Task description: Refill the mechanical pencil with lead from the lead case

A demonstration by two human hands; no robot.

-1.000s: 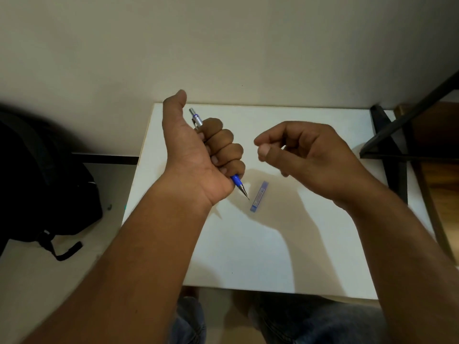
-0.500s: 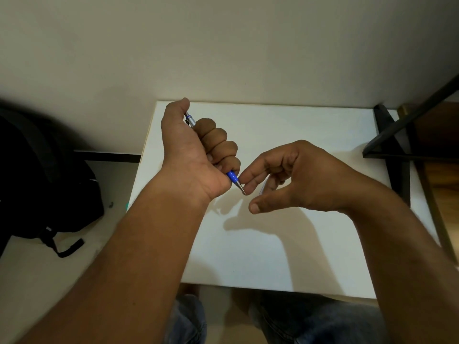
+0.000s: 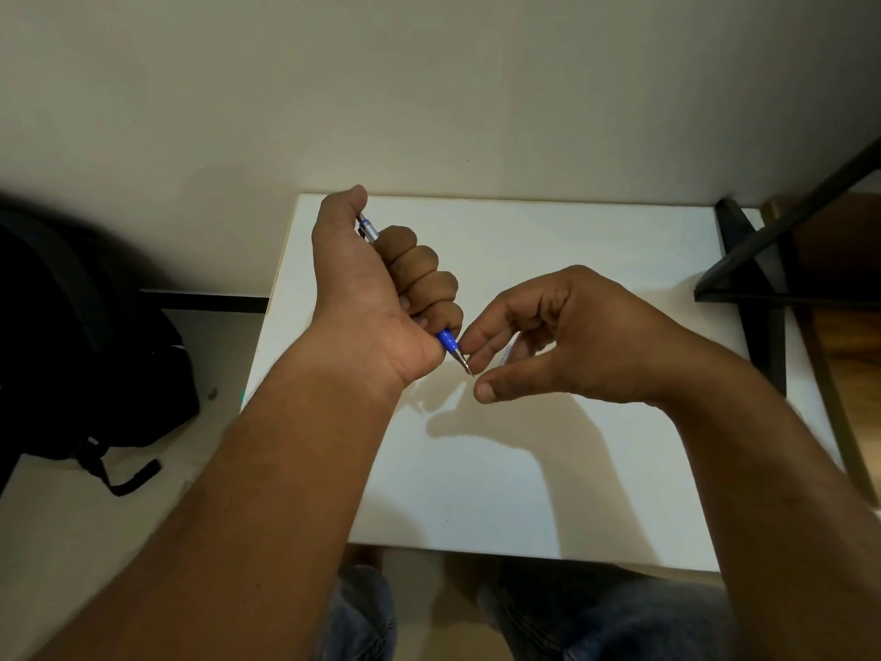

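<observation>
My left hand (image 3: 381, 298) is a fist around the blue mechanical pencil (image 3: 449, 342). The pencil's silver top end pokes out under the thumb, and its metal tip points down and to the right. My right hand (image 3: 572, 336) hovers over the white table (image 3: 524, 469), its index and middle fingertips at the pencil tip and the thumb just below it, apart from them. No lead is visible between the fingers. The blue lead case (image 3: 508, 351) lies on the table under my right fingers, with only a pale sliver showing.
A black backpack (image 3: 95, 355) sits on the floor to the left of the table. Black metal frame bars (image 3: 763, 279) cross the table's right side. The wall runs along the table's far edge. My knees show below the near edge.
My right hand came down and left from a raised pinch to the pencil tip, covering the lead case. My left thumb lowered onto the pencil's top end.
</observation>
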